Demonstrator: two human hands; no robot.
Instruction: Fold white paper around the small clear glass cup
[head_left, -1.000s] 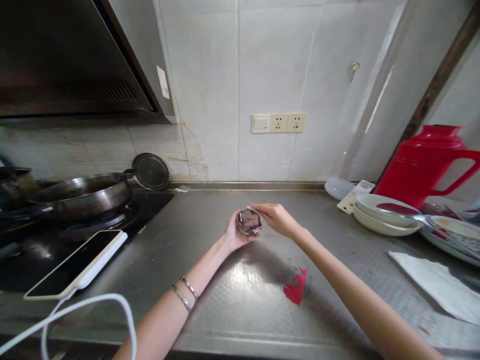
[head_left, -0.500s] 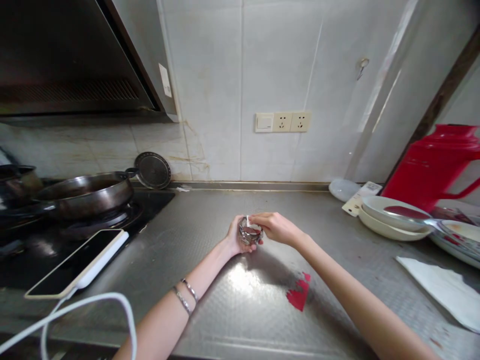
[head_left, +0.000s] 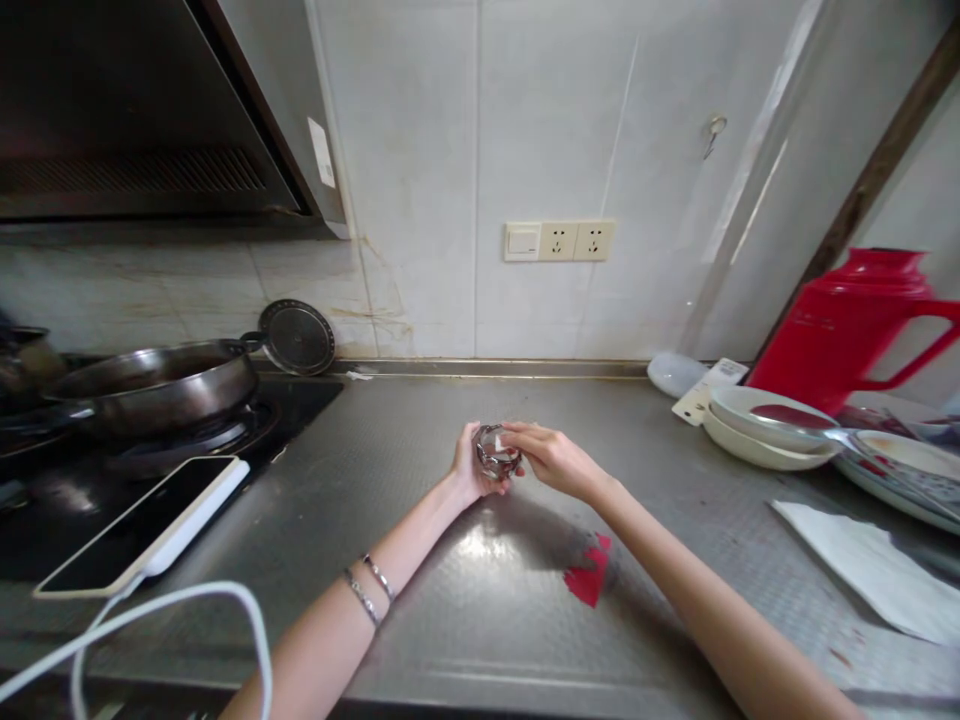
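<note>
My left hand [head_left: 470, 465] is wrapped around a small glass bowl [head_left: 491, 462] with a thick, dark-edged, faceted rim, held above the steel counter [head_left: 420, 420]. The bowl's mouth is tilted up toward me. From the right, my right hand [head_left: 546, 456] reaches over its rim with the fingers pressed together. A small white piece [head_left: 498, 443], perhaps tissue, shows at those fingertips inside the bowl. Below and to the right of my hands, a torn red scrap [head_left: 589, 572] lies flat on the counter.
On the left are a steel pan [head_left: 157, 385] on the stove and a phone [head_left: 139, 525] with a white cable [head_left: 187, 592]. To the right stand a red thermos jug [head_left: 840, 325], stacked bowls [head_left: 765, 440] and plates [head_left: 900, 490]. A white paper [head_left: 870, 570] lies nearby.
The view has shifted slightly to the right. My right fingers and the white piece have moved a little within the bowl. My left hand still holds the bowl.
</note>
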